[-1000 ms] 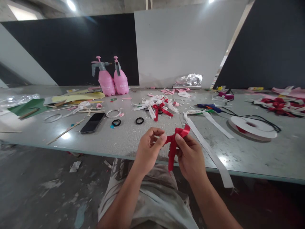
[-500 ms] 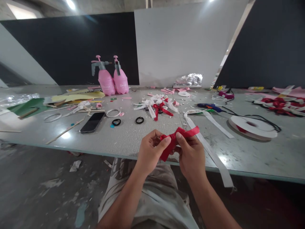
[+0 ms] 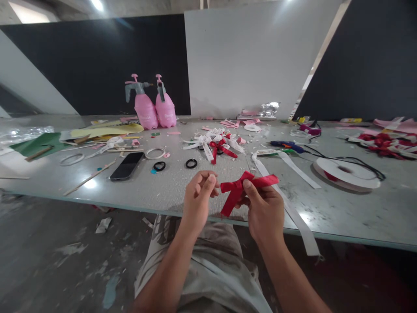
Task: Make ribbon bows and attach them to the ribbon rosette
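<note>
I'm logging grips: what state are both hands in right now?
Left hand: curled, holding nothing visible; whether closed cannot be told.
Right hand: closed, holding the shiny red knotted satin ribbon.

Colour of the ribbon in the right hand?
Red: the ribbon in the right hand looks plain, with no visible pattern. Best seen in the head view.
</note>
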The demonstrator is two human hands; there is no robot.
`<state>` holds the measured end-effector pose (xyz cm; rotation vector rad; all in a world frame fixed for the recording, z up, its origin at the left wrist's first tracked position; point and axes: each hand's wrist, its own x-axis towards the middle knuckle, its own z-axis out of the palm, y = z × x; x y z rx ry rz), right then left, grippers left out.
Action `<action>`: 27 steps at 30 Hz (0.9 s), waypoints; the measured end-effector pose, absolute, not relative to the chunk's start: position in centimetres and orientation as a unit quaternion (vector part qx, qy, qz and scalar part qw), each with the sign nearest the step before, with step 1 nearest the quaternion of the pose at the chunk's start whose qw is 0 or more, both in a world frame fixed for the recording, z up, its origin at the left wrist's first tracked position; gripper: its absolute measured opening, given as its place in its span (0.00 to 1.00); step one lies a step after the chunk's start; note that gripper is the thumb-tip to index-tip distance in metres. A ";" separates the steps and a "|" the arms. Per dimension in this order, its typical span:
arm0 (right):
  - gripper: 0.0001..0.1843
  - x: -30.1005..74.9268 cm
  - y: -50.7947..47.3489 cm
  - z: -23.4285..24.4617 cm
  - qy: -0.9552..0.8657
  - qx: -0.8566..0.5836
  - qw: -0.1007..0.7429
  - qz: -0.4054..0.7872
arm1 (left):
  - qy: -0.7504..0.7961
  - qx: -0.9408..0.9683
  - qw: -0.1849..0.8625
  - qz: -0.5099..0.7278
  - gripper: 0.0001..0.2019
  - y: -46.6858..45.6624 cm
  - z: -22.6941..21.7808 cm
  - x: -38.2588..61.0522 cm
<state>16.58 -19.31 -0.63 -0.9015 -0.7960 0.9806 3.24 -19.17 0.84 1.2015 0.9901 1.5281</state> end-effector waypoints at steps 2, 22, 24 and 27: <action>0.15 16.6 -19.4 -0.6 -0.365 -0.405 0.713 0.441 | 0.388 0.518 0.471 0.600 0.17 -19.5 1.0 3.1; 0.13 16.8 -19.6 1.3 -0.301 -0.396 0.678 0.541 | 0.351 0.767 -0.011 0.537 0.09 -19.1 -0.3 2.9; 0.14 16.9 -19.5 1.3 -0.301 -0.397 0.679 0.539 | 0.329 0.780 -0.012 0.532 0.10 -19.2 -0.4 2.6; 0.14 17.1 -19.4 1.0 -0.321 -0.390 0.689 0.520 | 0.305 0.756 0.110 0.568 0.13 -19.6 -0.3 2.6</action>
